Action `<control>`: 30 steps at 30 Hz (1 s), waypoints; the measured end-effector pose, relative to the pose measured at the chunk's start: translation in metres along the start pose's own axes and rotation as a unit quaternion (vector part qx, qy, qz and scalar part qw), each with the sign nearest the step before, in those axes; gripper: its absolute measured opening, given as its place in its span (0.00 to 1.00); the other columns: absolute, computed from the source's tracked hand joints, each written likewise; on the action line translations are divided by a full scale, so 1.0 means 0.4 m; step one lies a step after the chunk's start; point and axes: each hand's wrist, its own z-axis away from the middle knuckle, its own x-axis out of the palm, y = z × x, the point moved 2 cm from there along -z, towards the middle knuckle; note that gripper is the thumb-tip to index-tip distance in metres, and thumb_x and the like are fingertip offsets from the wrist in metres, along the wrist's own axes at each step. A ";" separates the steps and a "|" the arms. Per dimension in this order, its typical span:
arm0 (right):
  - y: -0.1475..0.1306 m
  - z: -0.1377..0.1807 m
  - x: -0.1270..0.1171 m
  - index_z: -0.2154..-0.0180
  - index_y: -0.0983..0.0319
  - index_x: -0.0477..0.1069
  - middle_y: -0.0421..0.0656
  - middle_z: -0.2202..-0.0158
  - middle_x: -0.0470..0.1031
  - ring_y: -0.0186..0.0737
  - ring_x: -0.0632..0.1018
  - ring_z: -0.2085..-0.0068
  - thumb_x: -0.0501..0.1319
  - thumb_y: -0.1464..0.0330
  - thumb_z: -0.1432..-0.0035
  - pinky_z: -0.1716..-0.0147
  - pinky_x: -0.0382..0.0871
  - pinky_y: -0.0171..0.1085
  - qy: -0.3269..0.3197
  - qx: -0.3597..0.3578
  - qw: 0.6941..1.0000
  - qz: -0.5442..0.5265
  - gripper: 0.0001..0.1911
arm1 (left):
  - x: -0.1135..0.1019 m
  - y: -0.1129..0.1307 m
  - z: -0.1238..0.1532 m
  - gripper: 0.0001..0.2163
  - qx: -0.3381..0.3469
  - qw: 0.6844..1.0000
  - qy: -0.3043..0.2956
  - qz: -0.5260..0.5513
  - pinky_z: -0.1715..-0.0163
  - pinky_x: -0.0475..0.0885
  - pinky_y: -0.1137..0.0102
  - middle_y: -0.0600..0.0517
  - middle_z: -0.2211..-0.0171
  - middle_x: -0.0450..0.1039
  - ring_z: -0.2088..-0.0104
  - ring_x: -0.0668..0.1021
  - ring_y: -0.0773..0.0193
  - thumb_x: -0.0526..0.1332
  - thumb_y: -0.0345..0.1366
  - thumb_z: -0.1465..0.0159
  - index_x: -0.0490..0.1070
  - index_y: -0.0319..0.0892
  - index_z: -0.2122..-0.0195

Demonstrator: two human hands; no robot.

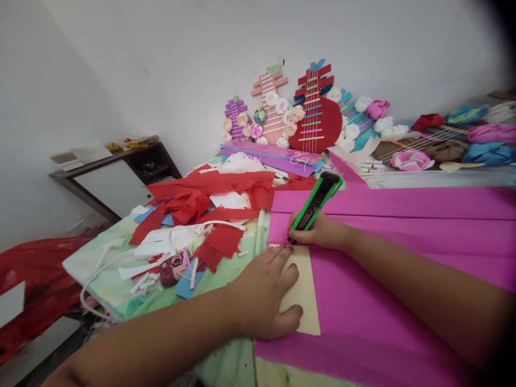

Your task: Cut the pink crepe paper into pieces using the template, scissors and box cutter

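My left hand (266,290) lies flat, fingers spread, pressing a cream card template (304,298) onto a large magenta sheet (403,236). My right hand (318,231) is closed around a green and black utility knife (316,201). The knife's tip meets the magenta sheet at the far top edge of the card, just past my left fingertips.
Red paper scraps (201,201), white strips and blue bits litter the pale cloth at left. Paper guitar crafts (314,113) with paper flowers lean on the wall at the back. More flowers (487,142) lie at right. A dark side table (113,161) stands at left.
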 end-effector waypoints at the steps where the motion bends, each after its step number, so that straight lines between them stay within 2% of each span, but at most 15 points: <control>1: 0.001 -0.001 0.001 0.73 0.65 0.66 0.41 0.74 0.71 0.32 0.71 0.72 0.57 0.66 0.53 0.70 0.67 0.32 -0.004 0.002 1.000 0.006 0.08 | -0.001 0.000 -0.001 0.25 -0.001 1.000 -0.001 0.001 0.47 0.53 0.53 0.32 0.45 0.53 0.44 0.57 0.42 0.53 0.47 0.45 0.62 0.31 0.53; 5: 0.002 0.000 0.003 0.72 0.65 0.66 0.41 0.73 0.71 0.32 0.72 0.71 0.57 0.65 0.53 0.70 0.66 0.32 -0.005 -0.005 1.000 0.020 0.08 | -0.004 0.000 -0.001 0.26 -0.004 1.000 -0.003 0.004 0.47 0.53 0.52 0.32 0.45 0.53 0.44 0.57 0.42 0.53 0.46 0.46 0.62 0.31 0.52; 9: -0.003 0.006 -0.002 0.74 0.65 0.67 0.41 0.75 0.71 0.32 0.72 0.72 0.57 0.65 0.53 0.70 0.67 0.32 0.022 -0.031 0.999 0.003 0.08 | -0.007 0.001 -0.001 0.26 -0.009 1.000 -0.008 0.008 0.47 0.53 0.51 0.31 0.45 0.52 0.44 0.56 0.41 0.54 0.46 0.46 0.62 0.31 0.53; 16: -0.002 0.011 -0.008 0.74 0.65 0.68 0.42 0.75 0.73 0.34 0.73 0.72 0.58 0.65 0.54 0.69 0.68 0.33 0.037 -0.003 0.999 -0.012 0.08 | -0.006 0.000 -0.001 0.26 -0.006 1.000 -0.002 0.010 0.47 0.53 0.52 0.31 0.45 0.52 0.45 0.57 0.42 0.53 0.46 0.46 0.62 0.31 0.52; 30: 0.002 0.009 0.002 0.75 0.64 0.65 0.39 0.77 0.68 0.31 0.68 0.74 0.56 0.65 0.53 0.73 0.64 0.31 0.001 -0.021 0.999 0.042 0.08 | 0.001 -0.004 -0.001 0.27 -0.015 1.000 -0.011 0.023 0.47 0.52 0.51 0.31 0.45 0.52 0.44 0.56 0.42 0.54 0.46 0.46 0.61 0.30 0.51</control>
